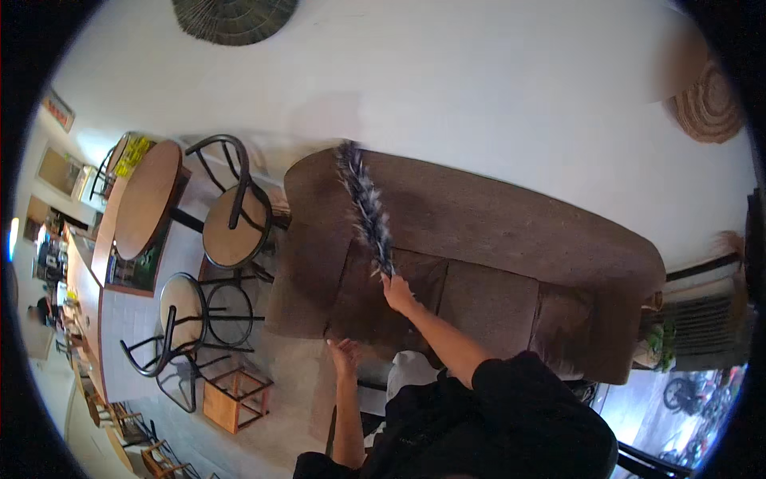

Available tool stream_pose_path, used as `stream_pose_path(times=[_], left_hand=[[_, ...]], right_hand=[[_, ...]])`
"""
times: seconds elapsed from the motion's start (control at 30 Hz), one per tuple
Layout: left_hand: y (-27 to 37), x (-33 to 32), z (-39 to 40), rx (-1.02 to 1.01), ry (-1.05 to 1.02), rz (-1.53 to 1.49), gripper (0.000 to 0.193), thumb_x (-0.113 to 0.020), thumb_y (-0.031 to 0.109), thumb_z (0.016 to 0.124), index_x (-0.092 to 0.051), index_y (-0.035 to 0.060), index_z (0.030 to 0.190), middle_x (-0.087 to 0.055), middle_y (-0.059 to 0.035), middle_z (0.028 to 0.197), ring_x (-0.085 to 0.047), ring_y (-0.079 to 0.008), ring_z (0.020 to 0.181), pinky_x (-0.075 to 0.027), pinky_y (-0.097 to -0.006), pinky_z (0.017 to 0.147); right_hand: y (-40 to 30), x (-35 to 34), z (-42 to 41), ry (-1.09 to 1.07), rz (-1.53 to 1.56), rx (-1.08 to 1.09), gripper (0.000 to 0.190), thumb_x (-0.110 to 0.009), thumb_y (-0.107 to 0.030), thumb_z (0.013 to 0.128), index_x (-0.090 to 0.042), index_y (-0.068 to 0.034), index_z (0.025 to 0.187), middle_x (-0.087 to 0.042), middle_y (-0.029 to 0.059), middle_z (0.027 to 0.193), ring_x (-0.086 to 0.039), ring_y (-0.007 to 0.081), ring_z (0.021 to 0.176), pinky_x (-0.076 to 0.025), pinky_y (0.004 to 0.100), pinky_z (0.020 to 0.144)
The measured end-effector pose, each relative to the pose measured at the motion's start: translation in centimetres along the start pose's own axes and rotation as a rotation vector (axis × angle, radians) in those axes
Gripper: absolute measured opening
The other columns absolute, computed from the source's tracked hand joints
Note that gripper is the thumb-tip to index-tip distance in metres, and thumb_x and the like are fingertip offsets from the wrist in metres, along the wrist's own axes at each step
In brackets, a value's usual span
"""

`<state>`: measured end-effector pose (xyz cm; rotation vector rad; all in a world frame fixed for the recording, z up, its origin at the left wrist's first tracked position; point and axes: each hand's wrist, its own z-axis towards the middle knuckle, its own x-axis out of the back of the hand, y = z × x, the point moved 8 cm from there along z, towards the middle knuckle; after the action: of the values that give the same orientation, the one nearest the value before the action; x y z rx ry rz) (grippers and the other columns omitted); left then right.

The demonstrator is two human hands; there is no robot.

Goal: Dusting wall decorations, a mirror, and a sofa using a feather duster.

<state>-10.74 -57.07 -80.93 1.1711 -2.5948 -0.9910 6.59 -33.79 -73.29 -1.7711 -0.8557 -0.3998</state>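
Note:
A dark grey feather duster (366,206) is held by its lower end in my right hand (398,293). Its plume reaches up across the seat and backrest of a brown upholstered sofa (508,203), with the tip at the top edge of the back, near the white wall. My left hand (345,357) is held out in front of the sofa's left part, fingers apart, nothing in it. Whether that hand touches the seat's front edge, I cannot tell.
Left of the sofa stand a black metal chair (234,227) with a round seat, a round wooden table (148,200) and a second metal chair (182,305). A wooden stool (233,398) is on the floor. Woven discs (709,105) hang on the wall. A potted plant (661,344) stands at right.

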Motion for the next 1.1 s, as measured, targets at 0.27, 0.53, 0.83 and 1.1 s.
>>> stream_pose_path(times=[0.27,0.53,0.83,1.1], left_hand=[[-2.6,-2.1,-1.3,0.102,-0.058,-0.104,0.066,-0.032,0.067,0.088,-0.055,0.0066,0.102,-0.06,-0.0086,0.087,-0.06,-0.0238,0.078,-0.045,-0.0358,0.065],[-4.1,-4.1,-1.1,0.159,-0.176,-0.175,0.067,-0.032,0.063,0.09,-0.053,0.0021,0.106,-0.06,-0.0125,0.092,-0.059,-0.0263,0.081,-0.047,-0.0414,0.072],[-1.4,-5.8,-0.6,0.042,-0.131,0.005,0.06,-0.035,0.059,0.091,-0.055,0.004,0.1,-0.062,-0.01,0.082,-0.06,-0.0237,0.071,-0.047,-0.0376,0.061],[-4.7,-15.6,-3.8,0.033,-0.308,0.149,0.052,-0.042,0.052,0.092,-0.057,0.004,0.104,-0.062,-0.0085,0.08,-0.06,-0.0186,0.069,-0.047,-0.0318,0.057]], right_hand=[[-8.1,1.2,4.3,-0.005,0.022,0.135,0.059,-0.03,-0.043,0.098,-0.055,0.01,0.089,-0.058,0.0263,0.078,-0.059,0.0379,0.074,-0.048,0.0501,0.066],[-9.3,2.4,4.7,-0.036,-0.11,0.336,0.056,-0.04,-0.043,0.095,-0.056,0.011,0.089,-0.061,0.0297,0.081,-0.059,0.0483,0.072,-0.047,0.0511,0.064],[-4.3,5.6,4.5,-0.178,-0.08,0.33,0.051,-0.04,-0.04,0.097,-0.054,0.008,0.086,-0.058,0.0218,0.067,-0.058,0.0371,0.058,-0.047,0.0464,0.054],[15.9,16.2,-7.6,0.208,-0.122,0.063,0.048,-0.04,-0.037,0.097,-0.055,0.008,0.088,-0.06,0.0255,0.071,-0.059,0.0426,0.067,-0.048,0.0486,0.059]])
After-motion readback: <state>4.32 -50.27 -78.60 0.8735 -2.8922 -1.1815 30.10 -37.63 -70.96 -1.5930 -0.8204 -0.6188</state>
